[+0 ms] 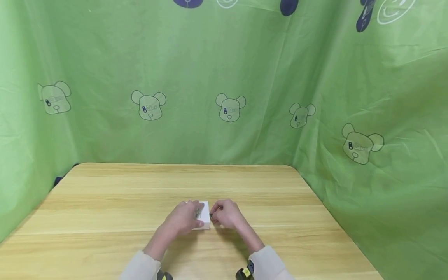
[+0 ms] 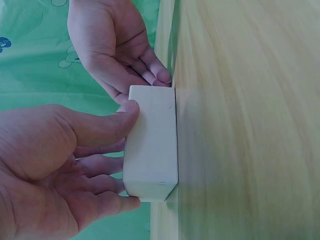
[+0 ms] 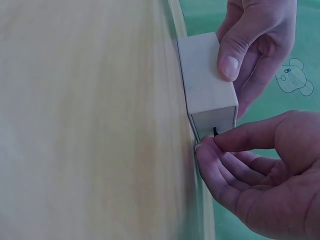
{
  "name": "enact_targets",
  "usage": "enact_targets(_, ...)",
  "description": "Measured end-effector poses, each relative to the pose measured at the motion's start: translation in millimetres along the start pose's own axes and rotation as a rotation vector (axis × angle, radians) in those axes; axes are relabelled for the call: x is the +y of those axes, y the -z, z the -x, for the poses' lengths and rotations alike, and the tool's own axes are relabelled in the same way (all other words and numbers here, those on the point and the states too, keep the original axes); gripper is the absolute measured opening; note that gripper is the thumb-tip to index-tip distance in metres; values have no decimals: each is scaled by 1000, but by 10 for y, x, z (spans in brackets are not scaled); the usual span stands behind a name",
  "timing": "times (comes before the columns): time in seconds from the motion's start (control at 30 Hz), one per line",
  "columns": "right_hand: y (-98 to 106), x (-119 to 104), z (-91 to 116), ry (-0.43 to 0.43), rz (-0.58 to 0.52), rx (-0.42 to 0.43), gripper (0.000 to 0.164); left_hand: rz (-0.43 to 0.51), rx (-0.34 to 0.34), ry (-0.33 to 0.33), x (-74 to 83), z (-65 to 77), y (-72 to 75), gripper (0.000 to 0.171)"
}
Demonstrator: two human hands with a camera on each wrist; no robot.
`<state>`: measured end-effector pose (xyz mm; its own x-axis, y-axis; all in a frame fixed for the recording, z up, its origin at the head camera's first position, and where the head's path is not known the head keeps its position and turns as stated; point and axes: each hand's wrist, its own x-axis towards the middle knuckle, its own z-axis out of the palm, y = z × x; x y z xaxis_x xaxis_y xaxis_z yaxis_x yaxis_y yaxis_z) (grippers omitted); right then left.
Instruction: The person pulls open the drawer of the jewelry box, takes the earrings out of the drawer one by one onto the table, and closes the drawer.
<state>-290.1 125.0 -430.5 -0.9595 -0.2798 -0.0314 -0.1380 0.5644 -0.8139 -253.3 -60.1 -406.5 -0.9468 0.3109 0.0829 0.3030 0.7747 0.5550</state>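
A small white box point(image 1: 205, 212) lies flat on the wooden table, with some dark print on its top partly covered by fingers. My left hand point(image 1: 182, 218) grips it from the left, the thumb point(image 2: 129, 116) on its near side and the fingers reaching over the top to the far side. At the box's right end, my right hand point(image 1: 227, 214) pinches a small black tab point(image 3: 215, 131) between thumb and forefinger. The tab comes out of the end face. In the left wrist view, the plain near side point(image 2: 152, 135) of the box shows.
The wooden table point(image 1: 105, 194) extends around both hands. A green curtain point(image 1: 189, 132) printed with bear heads hangs behind it and along both sides. Dark wrist devices with yellow marks point(image 1: 245, 272) sit by the light sleeves point(image 1: 267, 262).
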Motion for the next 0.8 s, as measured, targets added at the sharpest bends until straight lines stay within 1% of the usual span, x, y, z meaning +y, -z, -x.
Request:
enact_targets(0.4,26,2,-8,-32,-3,12,9,17,0,-8,-29,-2,-12,59)
enact_targets(0.8,61,8,-9,-54,-23,2,10,22,1,7,-30,1,-9,60)
